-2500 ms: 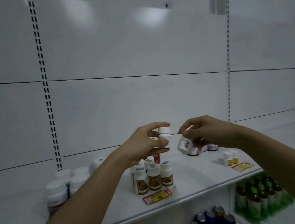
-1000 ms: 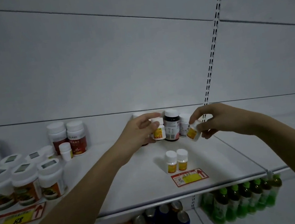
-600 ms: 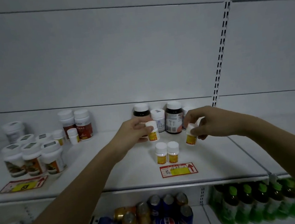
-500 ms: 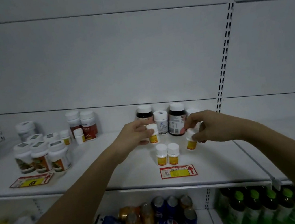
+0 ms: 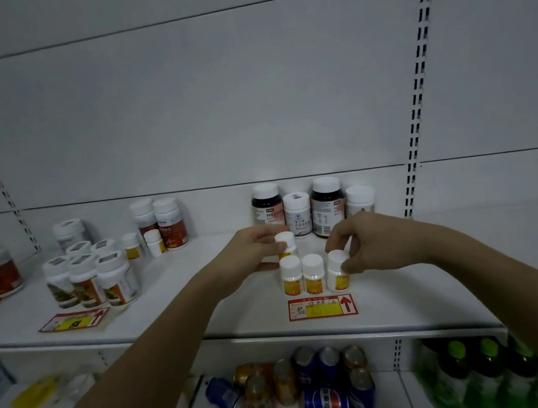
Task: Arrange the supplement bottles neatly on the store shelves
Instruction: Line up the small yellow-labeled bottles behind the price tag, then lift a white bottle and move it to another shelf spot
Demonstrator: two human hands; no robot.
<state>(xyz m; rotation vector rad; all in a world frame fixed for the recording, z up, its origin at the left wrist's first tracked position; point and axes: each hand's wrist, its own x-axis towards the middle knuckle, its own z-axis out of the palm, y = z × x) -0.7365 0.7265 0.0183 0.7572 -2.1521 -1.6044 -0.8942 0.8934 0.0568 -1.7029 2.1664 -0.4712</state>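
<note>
Pinching small yellow-label bottles: left hand (image 5: pixel 251 251) holds one (image 5: pixel 285 243) behind the shelf (image 5: pixel 207 316) pair (image 5: pixel 302 275), right hand (image 5: pixel 366 245) pinches another (image 5: pixel 337 272) (just right of pair).

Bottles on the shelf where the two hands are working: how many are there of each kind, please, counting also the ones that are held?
small yellow-label bottles: 4, one held in the left hand, one in the right hand
dark bottles with white caps: 2
larger white bottles: 2
Total: 8
</note>
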